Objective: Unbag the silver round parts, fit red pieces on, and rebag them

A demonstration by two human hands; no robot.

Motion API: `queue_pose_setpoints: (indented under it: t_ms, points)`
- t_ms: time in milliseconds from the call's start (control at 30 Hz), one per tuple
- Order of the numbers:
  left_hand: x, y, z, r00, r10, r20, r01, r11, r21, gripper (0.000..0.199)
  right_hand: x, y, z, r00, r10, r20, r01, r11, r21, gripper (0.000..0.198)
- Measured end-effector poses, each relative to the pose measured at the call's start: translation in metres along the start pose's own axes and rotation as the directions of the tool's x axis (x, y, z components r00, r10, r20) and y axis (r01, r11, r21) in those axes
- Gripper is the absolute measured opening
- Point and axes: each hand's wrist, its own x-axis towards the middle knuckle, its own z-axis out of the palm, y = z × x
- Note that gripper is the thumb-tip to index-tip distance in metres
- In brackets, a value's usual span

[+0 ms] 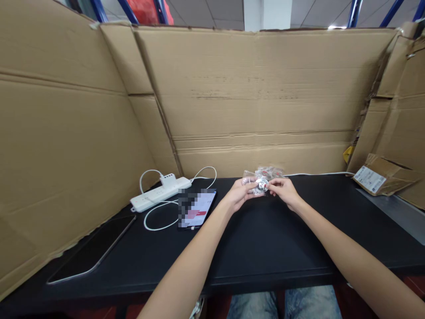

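Note:
A small round silvery disc [262,184] with a dark and red mark lies between my hands above the black table. My left hand [241,193] is closed on its left side, thumb on top and fingers beneath. From the right, my right hand [283,191] pinches at the disc's edge near the red spot. Whether the disc sits inside clear plastic is too small to tell. Just behind my fingers lie crinkled clear plastic bags [270,172] with some red in them, partly hidden by the hands.
Left of my hands a phone [201,210] with a lit screen lies by a white power strip [161,194] and looping white cables. A dark tablet [94,248] rests at the far left. Cardboard walls [259,88] enclose the black table [265,248]. At right stands a labelled cardboard box [385,175].

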Motion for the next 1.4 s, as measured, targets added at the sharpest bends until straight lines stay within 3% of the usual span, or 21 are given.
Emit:
queue_pose_setpoints:
  t_ms: [333,567,933,1167,1400]
  points:
    - [0.003,-0.014,0.000,0.999,0.022,0.039,-0.022,1.000,-0.006,0.035,-0.003,-0.002,0.003,1.000,0.015,0.008,-0.016,1.000,0.020,0.027]
    - [0.004,-0.014,0.001,0.999,0.035,-0.015,-0.032,0.982,0.188,0.032,-0.002,0.002,0.005,0.999,0.038,-0.004,-0.038,0.998,0.047,0.028]
    - [0.004,-0.021,0.003,0.999,-0.008,0.047,0.004,0.997,0.077,0.035,-0.006,-0.005,0.003,0.996,0.079,0.027,-0.081,0.995,0.056,0.021]
    - [0.003,-0.025,0.010,1.000,-0.015,-0.012,0.015,1.000,-0.015,0.029,-0.004,-0.005,0.003,0.994,0.102,0.030,-0.103,0.995,0.017,0.022]
    - [0.005,-0.020,0.013,0.994,0.105,-0.037,-0.108,0.992,-0.072,0.032,0.000,-0.011,0.003,0.990,0.017,-0.139,-0.009,0.998,0.058,0.026]
